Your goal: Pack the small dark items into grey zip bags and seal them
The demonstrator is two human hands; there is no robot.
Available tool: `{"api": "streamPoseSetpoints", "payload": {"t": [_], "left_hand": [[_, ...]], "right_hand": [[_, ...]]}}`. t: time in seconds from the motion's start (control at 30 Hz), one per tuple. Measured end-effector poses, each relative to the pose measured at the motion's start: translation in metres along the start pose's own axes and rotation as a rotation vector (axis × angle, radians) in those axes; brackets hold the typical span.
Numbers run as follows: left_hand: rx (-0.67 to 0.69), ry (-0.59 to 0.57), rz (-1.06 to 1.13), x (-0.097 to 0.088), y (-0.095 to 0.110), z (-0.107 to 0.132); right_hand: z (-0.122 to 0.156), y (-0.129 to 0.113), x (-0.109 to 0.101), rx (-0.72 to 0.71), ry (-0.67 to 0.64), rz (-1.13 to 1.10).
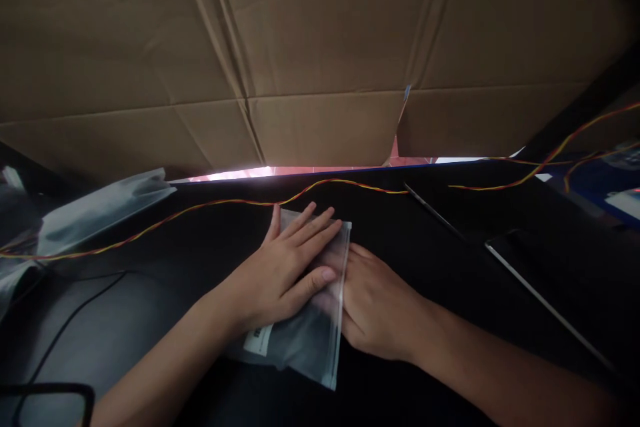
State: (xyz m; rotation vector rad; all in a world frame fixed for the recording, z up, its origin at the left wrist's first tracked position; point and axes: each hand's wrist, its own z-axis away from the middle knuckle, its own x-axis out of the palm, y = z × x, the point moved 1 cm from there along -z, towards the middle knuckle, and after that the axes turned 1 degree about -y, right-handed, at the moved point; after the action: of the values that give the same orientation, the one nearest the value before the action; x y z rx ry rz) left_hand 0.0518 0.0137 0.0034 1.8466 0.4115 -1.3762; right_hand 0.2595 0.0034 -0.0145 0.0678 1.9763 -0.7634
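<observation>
A small clear zip bag (305, 340) with a white label lies flat on the dark table (425, 267). My left hand (285, 267) rests on top of it, fingers stretched out and pressing it down. My right hand (375, 300) is at the bag's right edge, with its fingertips slid under or into the bag's sealed side, so the fingers are partly hidden behind the plastic.
A large cardboard wall (320, 47) stands just behind the table. A twisted red-yellow wire (210, 203) runs across the table's back. Several clear bags (95, 210) lie at the left. A dark flat device (530, 267) and a thin rod (433, 210) lie at the right.
</observation>
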Motion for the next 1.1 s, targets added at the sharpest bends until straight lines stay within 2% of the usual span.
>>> {"api": "streamPoseSetpoints", "payload": {"t": [0.1,0.23,0.3,0.37,0.5,0.6,0.73,0.83,0.97,1.1], "left_hand": [[-0.035,0.010,-0.009,0.001,0.002,-0.001],[0.055,-0.111,0.113,0.003,0.003,-0.001],[0.110,-0.138,0.151,0.002,0.006,-0.001],[0.139,-0.126,0.158,0.002,0.009,-0.002],[0.116,-0.090,0.134,0.003,0.017,-0.004],[0.050,-0.054,0.106,0.001,0.016,-0.004],[-0.051,-0.026,0.076,-0.005,0.001,-0.001],[-0.082,0.006,0.010,-0.009,-0.011,0.002],[-0.056,0.035,-0.106,-0.012,-0.022,0.006],[-0.044,0.001,-0.103,-0.008,-0.027,0.005]], "right_hand": [[0.001,0.002,-0.003,-0.032,-0.039,0.039],[0.006,-0.003,-0.003,-0.199,-0.184,-0.009],[0.005,-0.005,0.001,-0.224,-0.158,-0.047],[0.002,-0.006,0.006,-0.226,-0.076,-0.096],[-0.006,-0.006,0.014,-0.155,0.053,-0.235],[-0.008,-0.003,0.009,-0.173,0.063,-0.281],[-0.001,0.011,-0.010,-0.217,-0.006,-0.104],[0.004,0.024,-0.028,-0.147,-0.003,0.026],[0.006,0.036,-0.045,0.062,0.094,0.117],[0.007,0.034,-0.045,0.182,-0.055,0.099]]}}
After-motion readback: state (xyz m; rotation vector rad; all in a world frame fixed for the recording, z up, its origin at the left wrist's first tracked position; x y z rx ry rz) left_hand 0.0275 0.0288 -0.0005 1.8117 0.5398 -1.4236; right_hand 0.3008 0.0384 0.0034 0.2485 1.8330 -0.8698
